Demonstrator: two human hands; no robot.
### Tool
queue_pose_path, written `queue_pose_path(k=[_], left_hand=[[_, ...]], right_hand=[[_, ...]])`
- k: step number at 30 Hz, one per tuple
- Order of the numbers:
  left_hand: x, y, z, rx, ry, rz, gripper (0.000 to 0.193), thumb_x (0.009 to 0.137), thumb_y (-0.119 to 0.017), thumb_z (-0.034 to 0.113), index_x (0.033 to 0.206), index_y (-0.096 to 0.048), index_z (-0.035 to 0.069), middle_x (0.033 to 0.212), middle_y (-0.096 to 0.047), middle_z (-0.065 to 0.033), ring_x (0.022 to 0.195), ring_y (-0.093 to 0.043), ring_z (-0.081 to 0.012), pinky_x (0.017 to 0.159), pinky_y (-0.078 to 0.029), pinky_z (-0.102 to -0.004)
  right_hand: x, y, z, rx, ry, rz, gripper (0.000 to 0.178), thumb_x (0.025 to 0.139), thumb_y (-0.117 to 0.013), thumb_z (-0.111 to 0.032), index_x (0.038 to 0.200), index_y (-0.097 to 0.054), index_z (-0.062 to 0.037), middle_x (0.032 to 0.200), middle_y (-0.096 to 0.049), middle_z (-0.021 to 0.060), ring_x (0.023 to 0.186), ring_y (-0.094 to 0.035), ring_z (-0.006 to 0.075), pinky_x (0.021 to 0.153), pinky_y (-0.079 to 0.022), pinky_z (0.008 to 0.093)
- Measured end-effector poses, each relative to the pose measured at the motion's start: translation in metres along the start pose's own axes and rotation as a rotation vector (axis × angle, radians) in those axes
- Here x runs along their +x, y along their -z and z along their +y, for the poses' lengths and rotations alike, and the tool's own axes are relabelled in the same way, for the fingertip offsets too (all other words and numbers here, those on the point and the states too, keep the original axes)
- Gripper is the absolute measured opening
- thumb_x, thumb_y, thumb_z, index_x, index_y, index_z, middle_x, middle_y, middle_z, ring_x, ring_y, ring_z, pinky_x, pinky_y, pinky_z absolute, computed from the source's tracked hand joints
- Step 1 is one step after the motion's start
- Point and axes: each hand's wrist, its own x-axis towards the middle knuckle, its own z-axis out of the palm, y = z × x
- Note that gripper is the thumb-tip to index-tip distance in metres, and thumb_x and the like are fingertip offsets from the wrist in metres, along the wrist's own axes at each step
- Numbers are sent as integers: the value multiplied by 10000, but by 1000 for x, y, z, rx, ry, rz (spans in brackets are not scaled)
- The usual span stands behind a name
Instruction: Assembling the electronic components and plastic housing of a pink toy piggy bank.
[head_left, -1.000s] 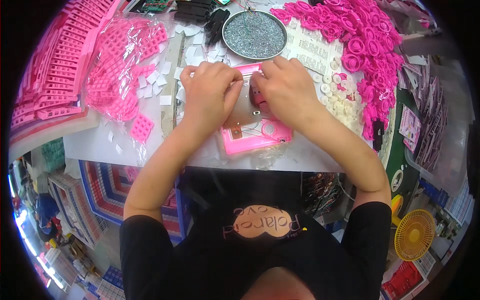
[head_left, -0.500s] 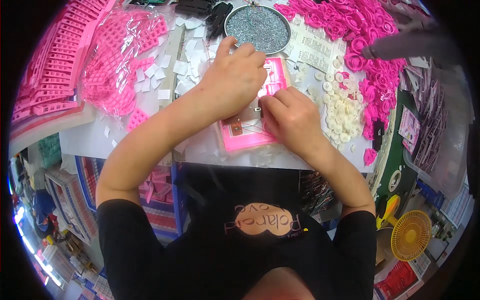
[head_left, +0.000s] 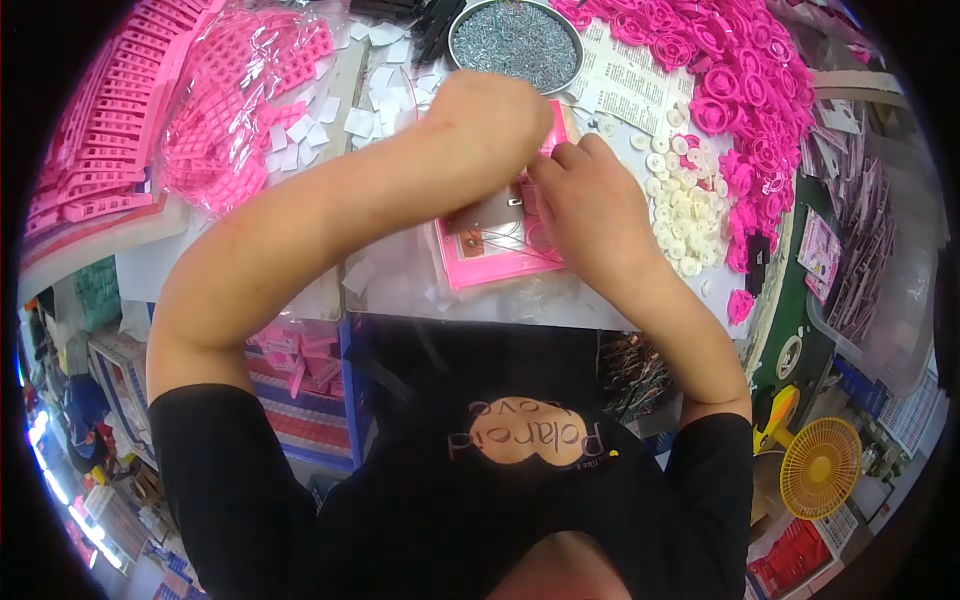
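A shallow pink plastic case [head_left: 500,273] lies on the worktable, with thin wires, a grey-brown plate [head_left: 490,216] and a small copper-coloured part [head_left: 470,242] inside. Over its upper part bends my left hand [head_left: 495,125], closed, its fingertips turned down and hidden behind the wrist. My right hand [head_left: 597,205] rests along the case's right side, fingers curled and thumb over the inside. Its fingertips meet close to my left hand near the case's middle. What either hand pinches is too small or covered to make out.
Beyond the case stands a round tray of small screws [head_left: 515,45]. White discs [head_left: 690,205] and a heap of magenta rings [head_left: 740,90] lie at right. Pink grid parts in a clear bag [head_left: 235,110] and white paper squares [head_left: 380,95] lie at left. A yellow fan [head_left: 822,470] stands lower right.
My left hand has turned over and its raised fingers have dropped out of sight, with the elbow swinging outward. My right hand has shifted slightly up. A dark blurred object at upper right is gone.
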Motion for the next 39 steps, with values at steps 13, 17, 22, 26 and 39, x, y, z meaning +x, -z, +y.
queue_pose_path(k=[13,17,22,26,39], left_hand=[[5,-19,-28,-60,-44,-24,186,862,-639,181,822,-711,14,820,-697,-191,796,-695,-390,721,-563,-480],[-2,-17,-25,-20,-105,61,200,901,-583,170,872,-710,19,857,-713,-166,809,-706,-373,726,-574,-464],[-7,-28,-25,-68,-96,111,200,921,-559,181,924,-672,17,911,-698,-156,879,-704,-350,750,-572,-453],[-8,-34,-27,-114,-85,174,173,925,-574,186,924,-652,31,929,-684,-146,900,-689,-346,758,-561,-447],[-52,-18,-43,-592,215,614,163,912,-663,159,972,-689,10,828,-667,-120,738,-647,-238,670,-499,-346]], right_hand=[[18,-27,31,329,71,254,98,770,-759,-91,856,-719,-65,1037,-666,57,1003,-550,315,883,-493,411],[21,-21,34,306,44,143,96,756,-769,-95,839,-729,-67,1055,-665,55,1031,-547,315,907,-489,405],[21,-6,54,246,387,45,146,758,-779,-121,900,-766,-90,1015,-678,33,1008,-575,285,859,-526,388],[23,1,58,256,482,-49,271,748,-777,-89,1017,-789,-119,1085,-688,39,1004,-594,293,819,-554,381],[24,-2,60,369,326,-67,221,790,-769,-138,1009,-781,-111,1027,-685,35,1017,-593,265,856,-528,386]])
